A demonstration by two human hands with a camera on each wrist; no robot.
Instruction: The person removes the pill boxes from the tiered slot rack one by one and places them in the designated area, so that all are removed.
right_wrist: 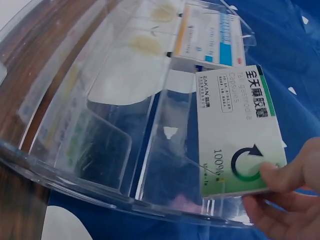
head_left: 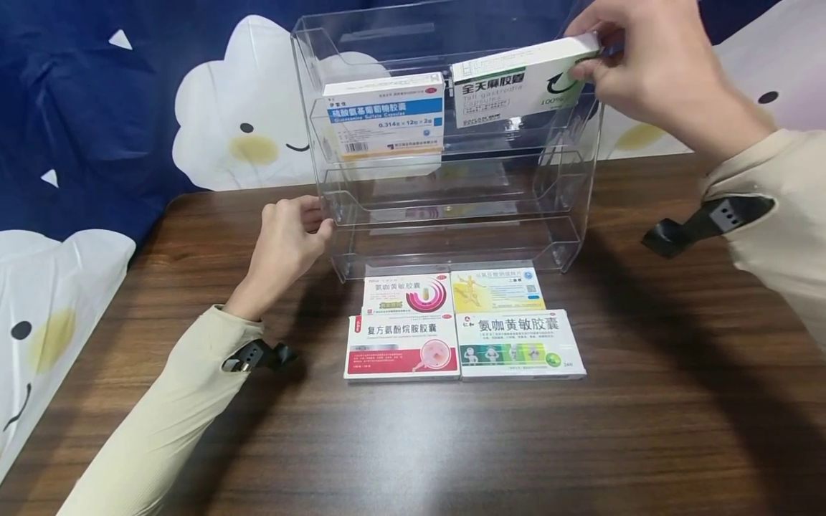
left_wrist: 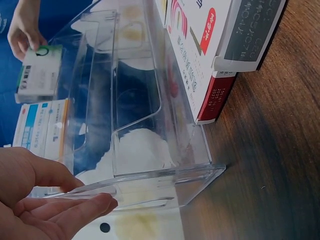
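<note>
My right hand (head_left: 652, 68) pinches the right end of a white and green medicine box (head_left: 516, 89), thumb on its printed front. The box tilts, right end higher, at an upper tier of the clear plastic rack (head_left: 452, 228). To its left, a blue and white medicine box (head_left: 383, 118) stands in the same tier. My left hand (head_left: 287, 240) is at the rack's left side. In the left wrist view, the thumb and fingers of this hand (left_wrist: 45, 195) grip the edge of the clear side panel.
Before the rack, on the wooden table (head_left: 400, 444), lie a red and white box (head_left: 400, 351), a white and green-striped box (head_left: 516, 351), a white box with pink rings (head_left: 393, 294) and a yellow and white box (head_left: 497, 289). Behind hangs a blue cloud-patterned cloth (head_left: 155, 115).
</note>
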